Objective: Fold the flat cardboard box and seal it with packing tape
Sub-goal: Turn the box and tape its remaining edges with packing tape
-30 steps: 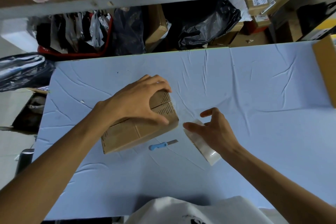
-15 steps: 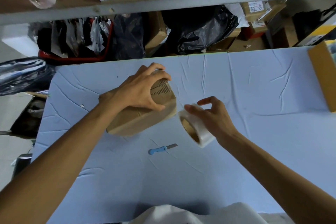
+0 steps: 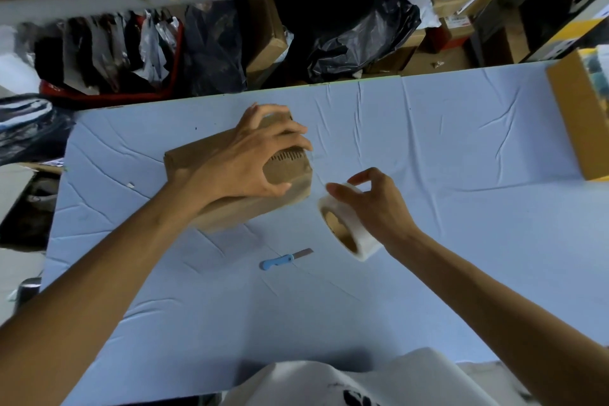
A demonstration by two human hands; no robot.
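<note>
A folded brown cardboard box lies on the light blue table, slightly left of centre. My left hand grips its right end from above, fingers curled over the printed flap. Just right of the box my right hand holds a roll of clear packing tape tipped on edge, its brown core facing me. A faint strip of tape seems to run from the roll towards the box end, though it is hard to make out.
A small blue-handled knife lies on the table in front of the box. A yellow-brown open carton sits at the right edge. Shelves with black bags and boxes stand behind the table's far edge.
The right hand lifted the tape roll from lying flat and turned it on edge near the box. The left hand shifted the box away from me and kept its grip.
</note>
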